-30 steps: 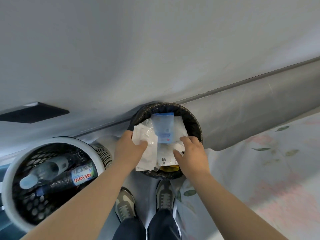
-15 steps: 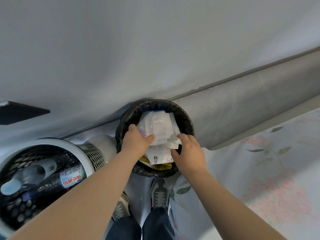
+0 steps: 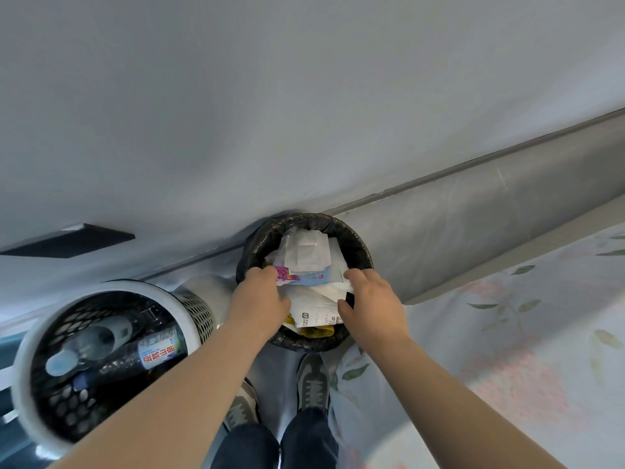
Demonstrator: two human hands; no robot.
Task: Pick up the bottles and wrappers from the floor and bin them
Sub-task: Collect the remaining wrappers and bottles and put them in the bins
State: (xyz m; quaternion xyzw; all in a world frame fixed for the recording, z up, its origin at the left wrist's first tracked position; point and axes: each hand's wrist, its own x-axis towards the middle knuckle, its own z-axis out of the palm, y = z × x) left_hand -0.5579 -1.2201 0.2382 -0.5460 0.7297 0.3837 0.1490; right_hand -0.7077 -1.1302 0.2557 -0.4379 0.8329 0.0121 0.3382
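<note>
The wrappers (image 3: 306,262) sit in a heap inside the black bin (image 3: 358,242), their long side pointing away from the hands toward the wall. Half a second ago the heap stood higher; now it is pushed down more. The left hand (image 3: 260,296) is curled and presses on the pile's left edge. The right hand (image 3: 372,299) is curled on its right edge. Left of the left hand, bottles (image 3: 101,346) lie in a white basket (image 3: 20,360).

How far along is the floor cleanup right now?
Done: plastic bottles lie in the white mesh basket. In hand: left hand and right hand press white wrappers into the black-lined round bin. Left: releasing them; no loose litter shows on the visible floor.
</note>
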